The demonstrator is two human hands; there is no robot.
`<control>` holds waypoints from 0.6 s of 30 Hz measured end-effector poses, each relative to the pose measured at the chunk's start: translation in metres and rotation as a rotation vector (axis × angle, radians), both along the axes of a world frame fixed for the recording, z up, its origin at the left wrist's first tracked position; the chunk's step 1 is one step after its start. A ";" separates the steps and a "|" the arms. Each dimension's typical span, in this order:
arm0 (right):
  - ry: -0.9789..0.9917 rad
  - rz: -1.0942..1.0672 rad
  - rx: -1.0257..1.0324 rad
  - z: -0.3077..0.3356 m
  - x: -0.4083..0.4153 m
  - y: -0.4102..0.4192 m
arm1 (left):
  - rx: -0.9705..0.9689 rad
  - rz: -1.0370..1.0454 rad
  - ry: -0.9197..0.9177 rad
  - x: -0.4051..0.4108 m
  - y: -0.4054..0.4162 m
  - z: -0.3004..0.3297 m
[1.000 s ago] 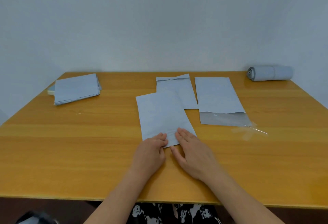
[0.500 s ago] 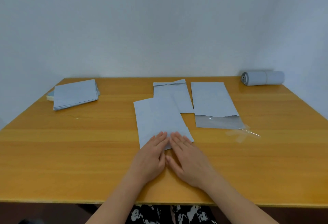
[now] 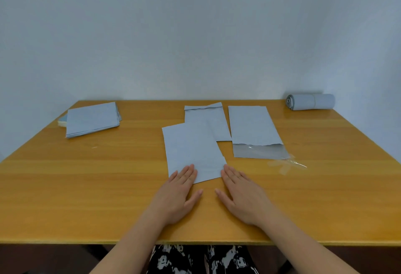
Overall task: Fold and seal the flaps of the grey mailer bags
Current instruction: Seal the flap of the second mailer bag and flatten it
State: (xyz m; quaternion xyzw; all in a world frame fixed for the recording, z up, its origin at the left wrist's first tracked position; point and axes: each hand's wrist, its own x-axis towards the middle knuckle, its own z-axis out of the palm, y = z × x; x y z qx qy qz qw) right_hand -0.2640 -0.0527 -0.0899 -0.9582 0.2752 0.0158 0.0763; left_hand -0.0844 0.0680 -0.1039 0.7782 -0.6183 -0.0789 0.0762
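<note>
both hands, left hand (image 3: 176,195) and right hand (image 3: 243,197), are pressing the mailer bag's (image 3: 193,150) folded flap flat on the counter (image 3: 86,187), fingers straight and together; the open bag (image 3: 253,130) probably comes next.

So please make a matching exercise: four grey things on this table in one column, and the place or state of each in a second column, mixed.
Things:
1. stack of mailers
2. rolled mailers
3. mailer with open flap
4. front mailer

Place or state:
A. far right corner
B. under the fingertips of both hands
C. far left side
D. shiny strip exposed, clear liner beside it

Pairs: 1-C, 2-A, 3-D, 4-B
</note>
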 end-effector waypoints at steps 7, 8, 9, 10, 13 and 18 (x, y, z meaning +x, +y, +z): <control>0.022 -0.128 -0.021 0.002 0.008 0.006 | 0.051 0.055 -0.067 -0.003 0.007 0.001; 0.012 -0.124 0.008 0.005 0.010 0.005 | 0.047 0.067 -0.064 -0.004 0.007 0.001; -0.006 -0.107 0.019 0.007 0.013 0.003 | 0.039 0.079 -0.060 -0.005 0.005 0.001; -0.037 -0.082 0.024 0.009 0.017 0.001 | 0.027 0.090 -0.058 -0.005 0.002 0.001; -0.117 0.015 0.045 0.005 0.033 -0.004 | -0.007 0.113 -0.065 -0.007 -0.009 0.000; -0.093 0.085 0.044 -0.016 0.046 -0.004 | 0.052 0.114 -0.048 -0.009 -0.018 -0.002</control>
